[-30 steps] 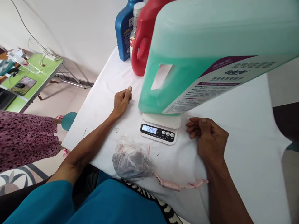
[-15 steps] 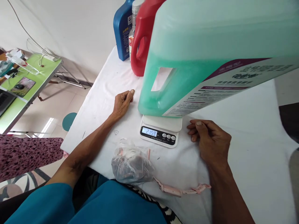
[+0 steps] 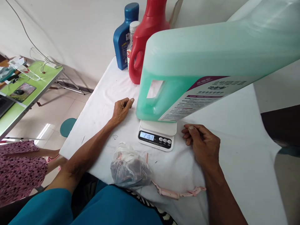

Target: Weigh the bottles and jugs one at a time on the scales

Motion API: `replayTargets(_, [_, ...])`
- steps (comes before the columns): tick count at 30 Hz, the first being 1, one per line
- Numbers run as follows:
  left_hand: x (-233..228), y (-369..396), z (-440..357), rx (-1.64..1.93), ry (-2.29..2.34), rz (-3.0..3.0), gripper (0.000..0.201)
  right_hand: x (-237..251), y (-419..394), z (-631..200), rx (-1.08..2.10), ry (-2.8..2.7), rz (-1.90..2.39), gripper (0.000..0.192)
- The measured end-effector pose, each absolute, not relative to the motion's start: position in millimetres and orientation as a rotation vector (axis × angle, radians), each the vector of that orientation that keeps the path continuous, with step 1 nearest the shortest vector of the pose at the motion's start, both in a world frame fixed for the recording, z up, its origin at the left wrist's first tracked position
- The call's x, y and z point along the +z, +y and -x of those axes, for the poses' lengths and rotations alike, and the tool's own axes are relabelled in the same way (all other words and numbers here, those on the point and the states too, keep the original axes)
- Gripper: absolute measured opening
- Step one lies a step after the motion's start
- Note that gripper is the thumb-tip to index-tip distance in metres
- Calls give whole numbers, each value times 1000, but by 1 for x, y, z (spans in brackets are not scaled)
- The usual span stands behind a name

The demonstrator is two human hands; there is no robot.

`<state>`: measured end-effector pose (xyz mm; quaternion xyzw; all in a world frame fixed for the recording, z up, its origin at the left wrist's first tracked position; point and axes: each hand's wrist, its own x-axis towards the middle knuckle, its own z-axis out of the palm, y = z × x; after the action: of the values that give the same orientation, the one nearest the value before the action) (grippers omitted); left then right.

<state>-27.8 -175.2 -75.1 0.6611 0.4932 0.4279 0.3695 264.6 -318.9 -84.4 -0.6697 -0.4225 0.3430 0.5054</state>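
Observation:
A large translucent jug point(image 3: 199, 59) of green liquid stands on the white kitchen scale point(image 3: 158, 127), its label facing me. The lit display point(image 3: 147, 136) appears to read 2161. To the left of the jug, my left hand point(image 3: 121, 110) rests on the white cloth in a loose fist, apart from jug and scale. My right hand point(image 3: 205, 142) lies right of the scale, fingers curled and thumb over them, touching neither. Nothing shows in either hand. Closer to my body are a tied clear plastic bag point(image 3: 130, 168) with dark contents and a pink watch-like band point(image 3: 170, 192).
Behind the jug stand a red jug point(image 3: 150, 34), a clear bottle point(image 3: 134, 28) with a white cap and a blue bottle point(image 3: 123, 40). At left are a green table point(image 3: 44, 73), a teal round stool point(image 3: 67, 127) and a person in a pink patterned garment point(image 3: 21, 175).
My view has tilted up and turned slightly right, showing more of the bottles. The display went from about 2159 to 2161. The person at left shows an arm now. My hands stay in place.

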Motion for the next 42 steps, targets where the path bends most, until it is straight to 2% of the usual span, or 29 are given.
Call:
replayTargets(14, [-79, -175, 29, 1075, 1271, -1705, 57, -84, -318, -265, 824, -1051, 1646, 27])
replayTargets(23, [-78, -174, 30, 1108, 1262, -1601, 66, -85, -318, -266, 810, -1065, 1640, 28])
replayTargets(26, [-60, -173, 32, 1229, 1216, -1472, 69, -86, -318, -266, 810, -1063, 1635, 30])
replayTargets(30, [-2, -178, 25, 1384, 995, -1553, 66, -86, -317, -267, 832, -1040, 1620, 37])
replayTargets(34, [47, -192, 4, 1294, 772, -1708, 64, -83, -316, -268, 877, -1033, 1596, 51])
replayTargets(38, [56, -192, -18, 1251, 849, -1671, 56, -81, -314, -268, 882, -1043, 1535, 53])
replayTargets(42, [55, -185, -37, 1424, 893, -1481, 56, -80, -314, -269, 877, -1072, 1488, 47])
